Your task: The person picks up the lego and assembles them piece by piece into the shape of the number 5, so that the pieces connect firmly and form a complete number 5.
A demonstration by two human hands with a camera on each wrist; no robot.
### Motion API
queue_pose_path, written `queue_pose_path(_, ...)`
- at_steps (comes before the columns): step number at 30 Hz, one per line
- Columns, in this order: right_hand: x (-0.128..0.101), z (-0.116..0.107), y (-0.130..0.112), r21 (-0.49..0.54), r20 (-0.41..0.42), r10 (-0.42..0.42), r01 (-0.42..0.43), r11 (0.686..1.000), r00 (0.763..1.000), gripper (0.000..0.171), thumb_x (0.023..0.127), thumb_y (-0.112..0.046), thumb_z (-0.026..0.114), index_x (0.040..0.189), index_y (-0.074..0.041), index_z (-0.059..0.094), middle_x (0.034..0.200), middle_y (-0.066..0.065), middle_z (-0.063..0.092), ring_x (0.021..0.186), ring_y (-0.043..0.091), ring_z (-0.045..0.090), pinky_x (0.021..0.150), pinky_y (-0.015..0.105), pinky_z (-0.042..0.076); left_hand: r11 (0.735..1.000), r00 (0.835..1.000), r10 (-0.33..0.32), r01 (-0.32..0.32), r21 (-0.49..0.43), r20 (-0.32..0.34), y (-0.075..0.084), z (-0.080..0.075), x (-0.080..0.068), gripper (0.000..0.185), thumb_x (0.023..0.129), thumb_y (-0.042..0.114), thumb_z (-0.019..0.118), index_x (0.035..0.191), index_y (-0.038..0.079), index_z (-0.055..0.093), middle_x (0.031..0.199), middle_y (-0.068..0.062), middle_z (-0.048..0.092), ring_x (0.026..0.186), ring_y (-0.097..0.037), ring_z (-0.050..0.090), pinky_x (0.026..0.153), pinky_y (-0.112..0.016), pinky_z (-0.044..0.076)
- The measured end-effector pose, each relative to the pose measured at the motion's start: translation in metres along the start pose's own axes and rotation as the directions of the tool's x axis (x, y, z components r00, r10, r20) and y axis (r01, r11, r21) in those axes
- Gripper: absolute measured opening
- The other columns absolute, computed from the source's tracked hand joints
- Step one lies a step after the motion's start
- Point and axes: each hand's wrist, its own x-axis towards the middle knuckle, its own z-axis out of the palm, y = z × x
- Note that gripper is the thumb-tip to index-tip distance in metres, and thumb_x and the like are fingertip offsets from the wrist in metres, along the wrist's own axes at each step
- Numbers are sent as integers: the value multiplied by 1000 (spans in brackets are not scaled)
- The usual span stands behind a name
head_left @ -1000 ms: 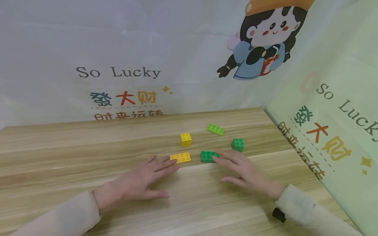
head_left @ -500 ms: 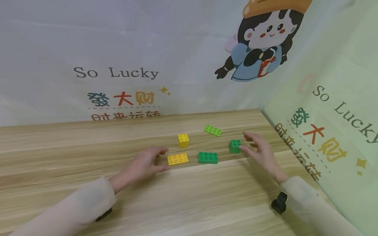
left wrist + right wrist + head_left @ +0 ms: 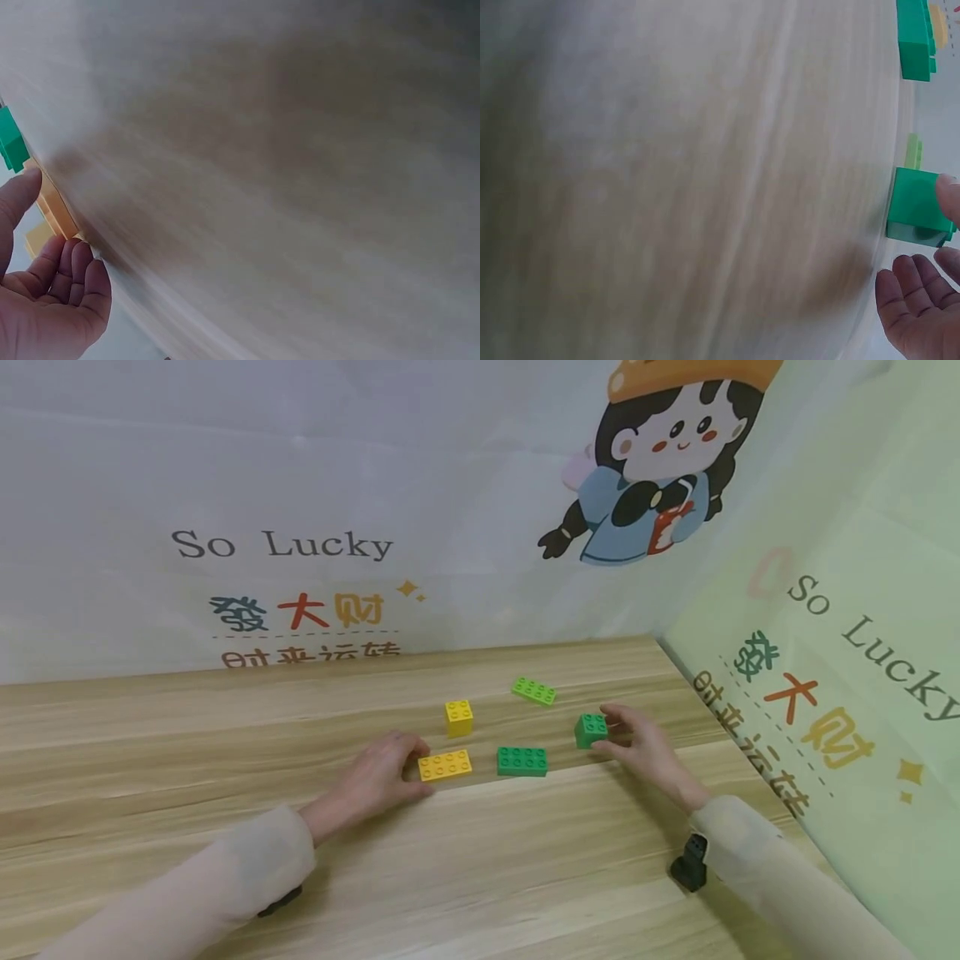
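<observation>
The flat yellow brick (image 3: pixel 445 766), a two-by-four plate with its studs up, lies on the wooden table with its long side running left to right, and fingertips touch its left end. The small dark green brick (image 3: pixel 590 731), a squat two-by-two cube with its studs up, stands well to its right, pinched at its right side between thumb and fingers.

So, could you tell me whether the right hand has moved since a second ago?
Yes. The right hand left the dark green long brick, which it was touching, and went right and away; its fingers now pinch the dark green square brick.
</observation>
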Motion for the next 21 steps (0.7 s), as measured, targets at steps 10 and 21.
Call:
queue_pose_path(10,3,5,-2,-37,3,47,-47,998,999,40,85,0,65,120,11,50,109,27,59,97,37,60,83,45,51,1000,1000,9,-9,19,-11,0,3,2,34,73,17,79,101,4,65,94,-4,60,82,-16,51,77,-35,46)
queue_pose_path(21,-2,7,-9,-21,-40,90,-91,996,995,36,84,-2,68,113,11,53,100,23,63,89,30,61,74,30,50,999,999,37,-37,16,22,3,3,-1,33,74,16,79,102,6,66,98,-4,63,88,-16,56,81,-37,48)
